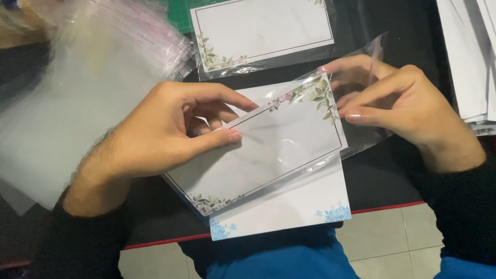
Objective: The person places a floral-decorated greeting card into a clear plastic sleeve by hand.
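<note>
My left hand pinches the upper left edge of a white card with a green leaf border, thumb on top. My right hand holds the open end of a clear plastic sleeve around the card's right part. The card is partly inside the sleeve and tilted. Under it lies another white card with blue flowers at its lower corners, sticking out over the table's front edge.
A bagged leaf-border card lies at the back of the dark table. A loose pile of clear sleeves spreads on the left. A stack of white sheets is at the right edge. Tiled floor shows below.
</note>
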